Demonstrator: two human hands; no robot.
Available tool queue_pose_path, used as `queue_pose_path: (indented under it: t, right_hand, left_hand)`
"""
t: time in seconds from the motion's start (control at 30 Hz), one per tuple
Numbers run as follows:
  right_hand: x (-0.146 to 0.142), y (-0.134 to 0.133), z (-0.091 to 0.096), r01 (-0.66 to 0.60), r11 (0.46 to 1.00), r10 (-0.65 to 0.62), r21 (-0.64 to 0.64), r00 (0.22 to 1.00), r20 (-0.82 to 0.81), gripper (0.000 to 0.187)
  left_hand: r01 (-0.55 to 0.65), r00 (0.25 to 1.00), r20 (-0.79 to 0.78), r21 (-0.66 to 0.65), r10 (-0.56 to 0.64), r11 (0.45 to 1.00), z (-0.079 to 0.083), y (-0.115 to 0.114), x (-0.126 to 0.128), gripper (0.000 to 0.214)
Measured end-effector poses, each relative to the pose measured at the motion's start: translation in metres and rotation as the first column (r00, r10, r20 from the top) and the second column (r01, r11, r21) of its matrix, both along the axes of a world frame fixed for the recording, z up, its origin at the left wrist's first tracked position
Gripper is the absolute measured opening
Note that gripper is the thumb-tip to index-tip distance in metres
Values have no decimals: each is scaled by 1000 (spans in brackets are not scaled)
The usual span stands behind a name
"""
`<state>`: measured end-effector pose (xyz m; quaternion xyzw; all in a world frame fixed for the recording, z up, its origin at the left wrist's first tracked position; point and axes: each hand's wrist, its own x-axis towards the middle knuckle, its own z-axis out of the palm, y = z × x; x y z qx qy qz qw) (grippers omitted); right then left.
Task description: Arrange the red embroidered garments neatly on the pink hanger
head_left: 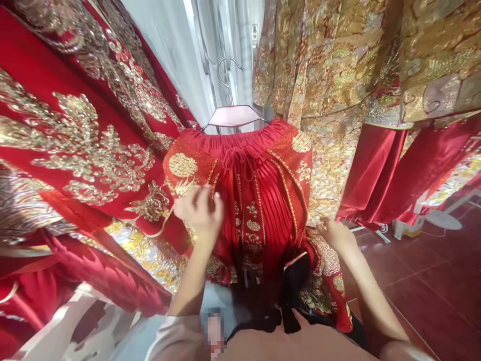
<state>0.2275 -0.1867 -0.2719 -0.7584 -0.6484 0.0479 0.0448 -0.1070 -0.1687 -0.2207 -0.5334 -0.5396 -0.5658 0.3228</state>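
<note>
A red skirt (pixel 272 200) with gold embroidery, a pleated middle and a gathered waist tied in a bow hangs from a pale-centred hanger (pixel 233 116). Over its left panel is my left hand (pixel 201 208), slightly blurred, its fingers bent and apart. Close to that hand curves a thin cream cord (pixel 164 226); I cannot tell whether the fingers touch it. At the skirt's right edge my right hand (pixel 334 233) is closed, fingertips pinched on the fabric. The skirt's embroidered lower part (pixel 330 260) drapes below the right hand toward my lap.
Red garments with gold sequins (pixel 86 135) crowd the left side. Gold brocade garments (pixel 338 65) hang at the back right, with red cloth (pixel 376 170) below. Pale curtains (pixel 169 55) stand behind the hanger. Dark red tiles (pixel 424 286) cover the floor at right.
</note>
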Motion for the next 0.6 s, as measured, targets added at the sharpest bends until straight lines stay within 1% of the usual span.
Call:
queue_pose_path:
  t: [0.03,0.07,0.1,0.13,0.17,0.2,0.27,0.33,0.4,0.43,0.47,0.5,0.57,0.6]
  right_hand:
    - [-14,4,23,-65,995,65,71,998,2,38]
    - [-30,5,45,-124,981,125,148,992,1,38]
    - [-47,5,66,-187,954,194,232,981,-6,38]
    - [-63,4,84,-239,914,260,329,965,-20,37]
    - [-78,3,100,-285,858,328,427,944,-30,35]
    - [-92,3,113,-324,790,398,521,917,-33,34]
    - [-115,11,134,-376,643,513,667,858,-12,32]
    - [-131,30,148,-417,520,589,745,807,41,31]
    - [-142,58,157,-469,432,637,771,763,107,30]
    - [-145,72,159,-499,398,658,770,740,139,30]
    - [-147,86,160,-529,371,678,763,716,166,31]
    - [-147,97,160,-552,352,694,756,696,185,31]
    - [-147,112,156,-576,332,716,747,670,198,30]
    - [-146,116,154,-579,328,722,747,663,197,29]
  left_hand:
    - [6,998,-58,-55,-9,998,-1,6,11,28]
    - [12,996,-91,-127,-23,992,0,14,21,22]
    - [8,994,-104,-201,-30,980,2,22,29,22]
    - [-6,994,-110,-259,-23,966,6,31,36,26]
    - [-29,993,-118,-304,-7,952,12,39,41,30]
    - [-55,991,-134,-341,9,938,18,46,45,33]
    - [-107,982,-185,-420,30,901,31,57,47,35]
    - [-152,971,-238,-491,35,858,38,59,46,37]
    - [-179,955,-296,-561,7,808,35,53,44,36]
    - [-186,945,-325,-604,-26,775,29,47,43,35]
    - [-188,931,-355,-668,-86,720,20,40,42,35]
    - [-189,912,-375,-746,-168,639,7,31,41,34]
    - [-206,870,-364,-881,-333,426,-24,13,39,31]
    - [-216,855,-337,-922,-394,321,-42,4,37,27]
